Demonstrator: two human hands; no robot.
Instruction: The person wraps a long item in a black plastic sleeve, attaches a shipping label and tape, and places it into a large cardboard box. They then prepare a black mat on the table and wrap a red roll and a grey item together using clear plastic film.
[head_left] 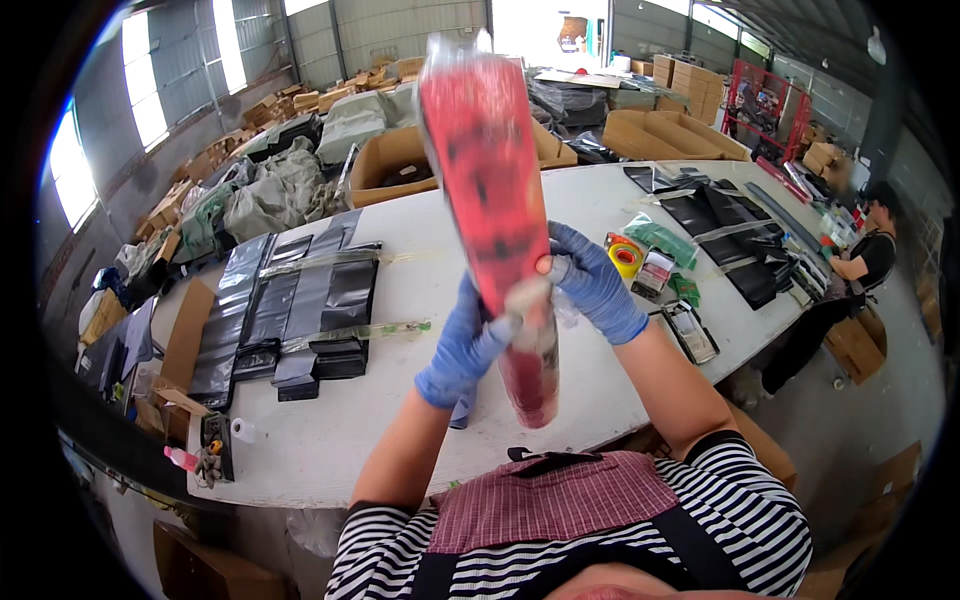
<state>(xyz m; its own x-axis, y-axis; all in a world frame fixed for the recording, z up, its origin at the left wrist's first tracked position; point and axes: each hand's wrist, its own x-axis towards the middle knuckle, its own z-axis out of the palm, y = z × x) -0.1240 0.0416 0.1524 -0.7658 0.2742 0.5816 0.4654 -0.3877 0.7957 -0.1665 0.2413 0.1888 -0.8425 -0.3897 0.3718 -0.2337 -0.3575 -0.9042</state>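
Note:
A long red package [490, 170] in clear plastic wrap, with dark marks down its face, is held up in front of me, tilted and slightly blurred. My left hand [463, 345], in a blue glove, is closed around its lower left side. My right hand [597, 285], also gloved in blue, grips its right edge, with a bare thumb tip showing on the front. The narrower lower end hangs over the white table [420, 300]. What is inside the wrap I cannot make out.
Black plastic bags [300, 310] lie taped on the left; more black bags [725, 235] lie right. Yellow tape [625, 258] and an open case [688, 330] sit right of my hands. Cardboard boxes [395, 160] stand beyond. Another person [868, 250] works at far right.

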